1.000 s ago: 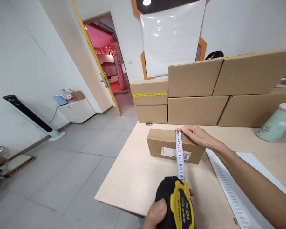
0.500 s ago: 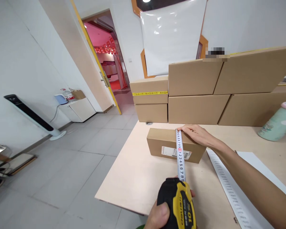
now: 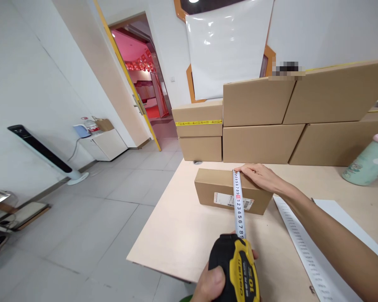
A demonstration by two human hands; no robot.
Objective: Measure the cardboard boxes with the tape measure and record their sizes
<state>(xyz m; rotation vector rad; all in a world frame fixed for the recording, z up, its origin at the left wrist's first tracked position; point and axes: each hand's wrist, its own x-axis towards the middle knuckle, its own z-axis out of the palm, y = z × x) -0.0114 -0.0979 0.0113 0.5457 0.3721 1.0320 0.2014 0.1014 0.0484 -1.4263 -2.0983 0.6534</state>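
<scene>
A small cardboard box (image 3: 217, 186) with a shipping label on its near side lies on the pale wooden table (image 3: 182, 235). My left hand (image 3: 212, 285) grips a black and yellow tape measure (image 3: 236, 270) at the near table edge. Its white blade (image 3: 238, 205) runs away from me over the top of the box. My right hand (image 3: 260, 178) rests on the box top, with fingertips pressing the blade's end at the far edge.
Larger cardboard boxes (image 3: 258, 121) are stacked along the back of the table, one with a yellow tape (image 3: 198, 123) across it. A mint cup (image 3: 370, 161) stands at the right. White paper sheets (image 3: 305, 247) lie under my right forearm. A tower fan (image 3: 40, 153) stands on the tiled floor.
</scene>
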